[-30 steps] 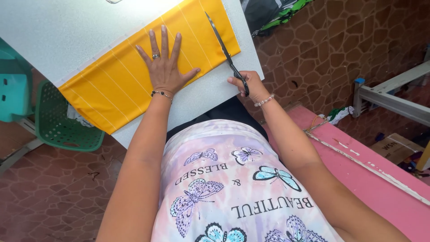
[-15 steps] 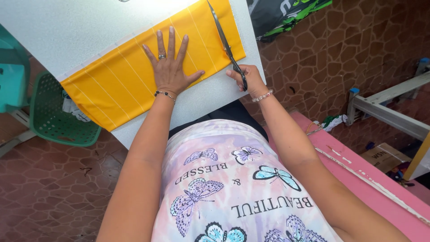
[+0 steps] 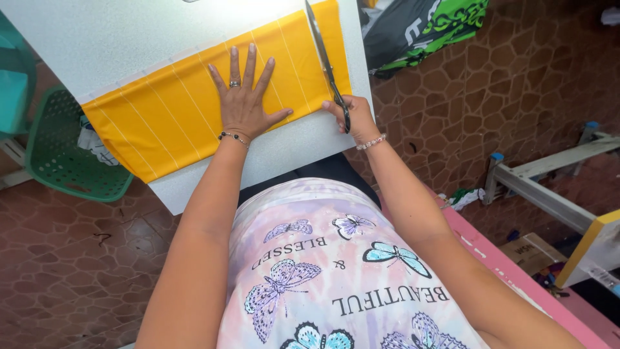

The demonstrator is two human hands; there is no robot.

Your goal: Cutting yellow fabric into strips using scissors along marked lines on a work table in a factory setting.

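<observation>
Left hand (image 3: 244, 103): flat, palm down, fingers spread wide, pressing on the yellow fabric (image 3: 161, 116). Grips nothing. Ring on one finger, beaded bracelet at the wrist.

Right hand (image 3: 352, 116): curled closed around the dark handles of the scissors (image 3: 326, 61). Pale bead bracelet at the wrist. Blades run away from the hand, up across the fabric near its right-hand end; they look close together, but how far they are parted I cannot tell. Whether the lower blade passes under the cloth is not clear either.

Yellow fabric: a long strip with thin pale lines across it, lying slantwise on the white table (image 3: 129, 39). It spreads under the left hand and out to that hand's left, where its end hangs just past the table edge. Its other end lies just beyond the scissors, on the far side of the right hand.

White table: speckled surface, its near edge just short of both wrists.

Further out, left of the left hand and lower than the table: green plastic basket (image 3: 71, 155) with some light cloth in it, standing on a brown stone-patterned floor (image 3: 64, 271).

Beyond the right hand, past the table corner: a bundle of green and black cloth (image 3: 426, 29) on the floor.

Right of the right forearm: pink board (image 3: 510, 265), a grey metal frame (image 3: 549, 187), a cardboard box (image 3: 533, 252).
</observation>
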